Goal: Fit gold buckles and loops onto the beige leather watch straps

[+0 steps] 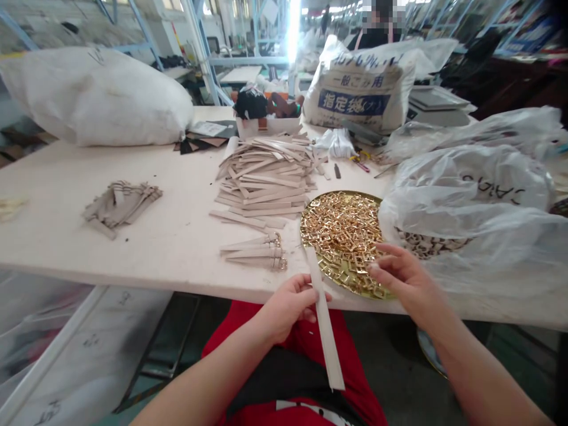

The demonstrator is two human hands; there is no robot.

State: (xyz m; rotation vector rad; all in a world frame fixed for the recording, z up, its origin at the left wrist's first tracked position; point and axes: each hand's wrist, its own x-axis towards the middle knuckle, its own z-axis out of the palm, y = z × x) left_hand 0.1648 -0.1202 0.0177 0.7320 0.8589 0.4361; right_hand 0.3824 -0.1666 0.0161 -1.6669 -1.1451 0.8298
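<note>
My left hand is closed around a light beige strip, pinched near its upper part, with its long lower end hanging over my lap. At the right side of a round gold tray, my right hand reaches over small gold metal buckles heaped on it. Its thumb and fingers are apart, with the tips close to the buckles. Left of the tray lie several strips fitted with buckles. Behind them is a large pile of loose beige strips.
A bundle of strips lies at the table's left. Plastic bags crowd the right side. White sacks, a box of dark items and a scale line the back. A person is in the background.
</note>
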